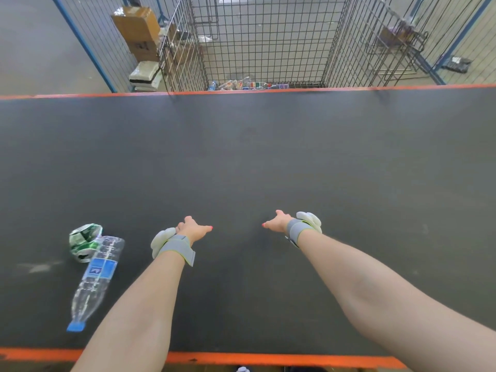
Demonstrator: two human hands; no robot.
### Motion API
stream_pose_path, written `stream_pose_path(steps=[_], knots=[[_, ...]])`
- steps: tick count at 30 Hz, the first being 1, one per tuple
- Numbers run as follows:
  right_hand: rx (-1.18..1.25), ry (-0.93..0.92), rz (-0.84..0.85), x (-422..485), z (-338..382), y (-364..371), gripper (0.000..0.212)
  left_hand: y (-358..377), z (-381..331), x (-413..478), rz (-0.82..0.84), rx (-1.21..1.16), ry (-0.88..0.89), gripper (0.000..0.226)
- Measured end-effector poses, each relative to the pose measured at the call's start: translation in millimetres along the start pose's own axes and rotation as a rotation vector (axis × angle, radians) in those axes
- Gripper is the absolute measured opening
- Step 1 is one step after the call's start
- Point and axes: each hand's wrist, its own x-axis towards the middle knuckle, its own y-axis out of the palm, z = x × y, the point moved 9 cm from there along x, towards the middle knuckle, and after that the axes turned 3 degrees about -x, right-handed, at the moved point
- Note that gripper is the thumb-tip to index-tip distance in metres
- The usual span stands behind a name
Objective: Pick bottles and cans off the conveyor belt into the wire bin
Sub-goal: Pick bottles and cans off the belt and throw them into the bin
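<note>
- both bare forearms reach out over the dark conveyor belt (268,157), which has an orange strip along its near and far edges.
- left hand (194,229) hangs above the belt and grips nothing that shows; its thumb sticks out to the right. the other fingers are hidden past the back of the hand, so i cannot tell how wide they are.
- right hand (277,222) mirrors it, thumb pointing left and nothing held in view. its finger spread cannot be told either.
- each wrist wears a grey strap (177,247) with a white padded piece on the outer side.
- a clear plastic bottle (98,277) with a blue label and blue cap lies on its side on the belt, left of the left forearm, cap toward the near edge.
- a crushed green can (85,241) lies touching the bottle's base end.
- the wire bin (268,49) stands just beyond the belt's far edge, with a few bottles (241,84) on its bottom.
- cardboard boxes (137,25) sit left of the bin.
</note>
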Motion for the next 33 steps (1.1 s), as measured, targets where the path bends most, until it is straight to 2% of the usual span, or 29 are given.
stream_pose_path(steps=[6,11,13,18,21,23,25,27,29,33], knots=[[0.060,-0.130,0.030,-14.2,37.7,10.3,0.083,-34.7,24.6,0.6,-0.168,0.101,-0.060,0.083],[0.269,-0.117,0.203,-38.9,62.4,49.5,0.097,-51.3,50.4,-2.6,-0.244,0.106,-0.142,0.088],[0.348,-0.087,0.293,-50.7,67.8,70.6,0.101,-53.4,55.0,-2.2,-0.240,0.065,-0.163,0.089],[0.403,-0.082,0.433,-66.5,79.9,117.4,0.112,-29.3,58.2,1.8,-0.029,-0.130,-0.162,0.091],[0.429,-0.030,0.391,-60.4,78.9,131.7,0.118,-6.8,54.3,7.6,0.083,-0.260,-0.137,0.095],[0.349,-0.027,0.270,-49.6,72.1,126.6,0.123,1.8,45.6,7.0,0.106,-0.348,-0.112,0.080],[0.225,-0.052,0.140,-42.8,62.4,112.6,0.111,8.6,30.1,-1.6,0.146,-0.392,-0.089,0.072],[0.165,-0.054,0.093,-42.1,52.0,98.3,0.099,14.3,18.1,-5.1,0.185,-0.454,-0.078,0.072],[0.229,-0.048,0.065,-34.3,46.2,85.0,0.091,17.4,7.8,-5.8,0.218,-0.504,-0.077,0.072],[0.360,0.002,-0.037,-17.7,41.4,42.5,0.097,26.2,-9.6,-9.0,0.290,-0.425,-0.078,0.069]])
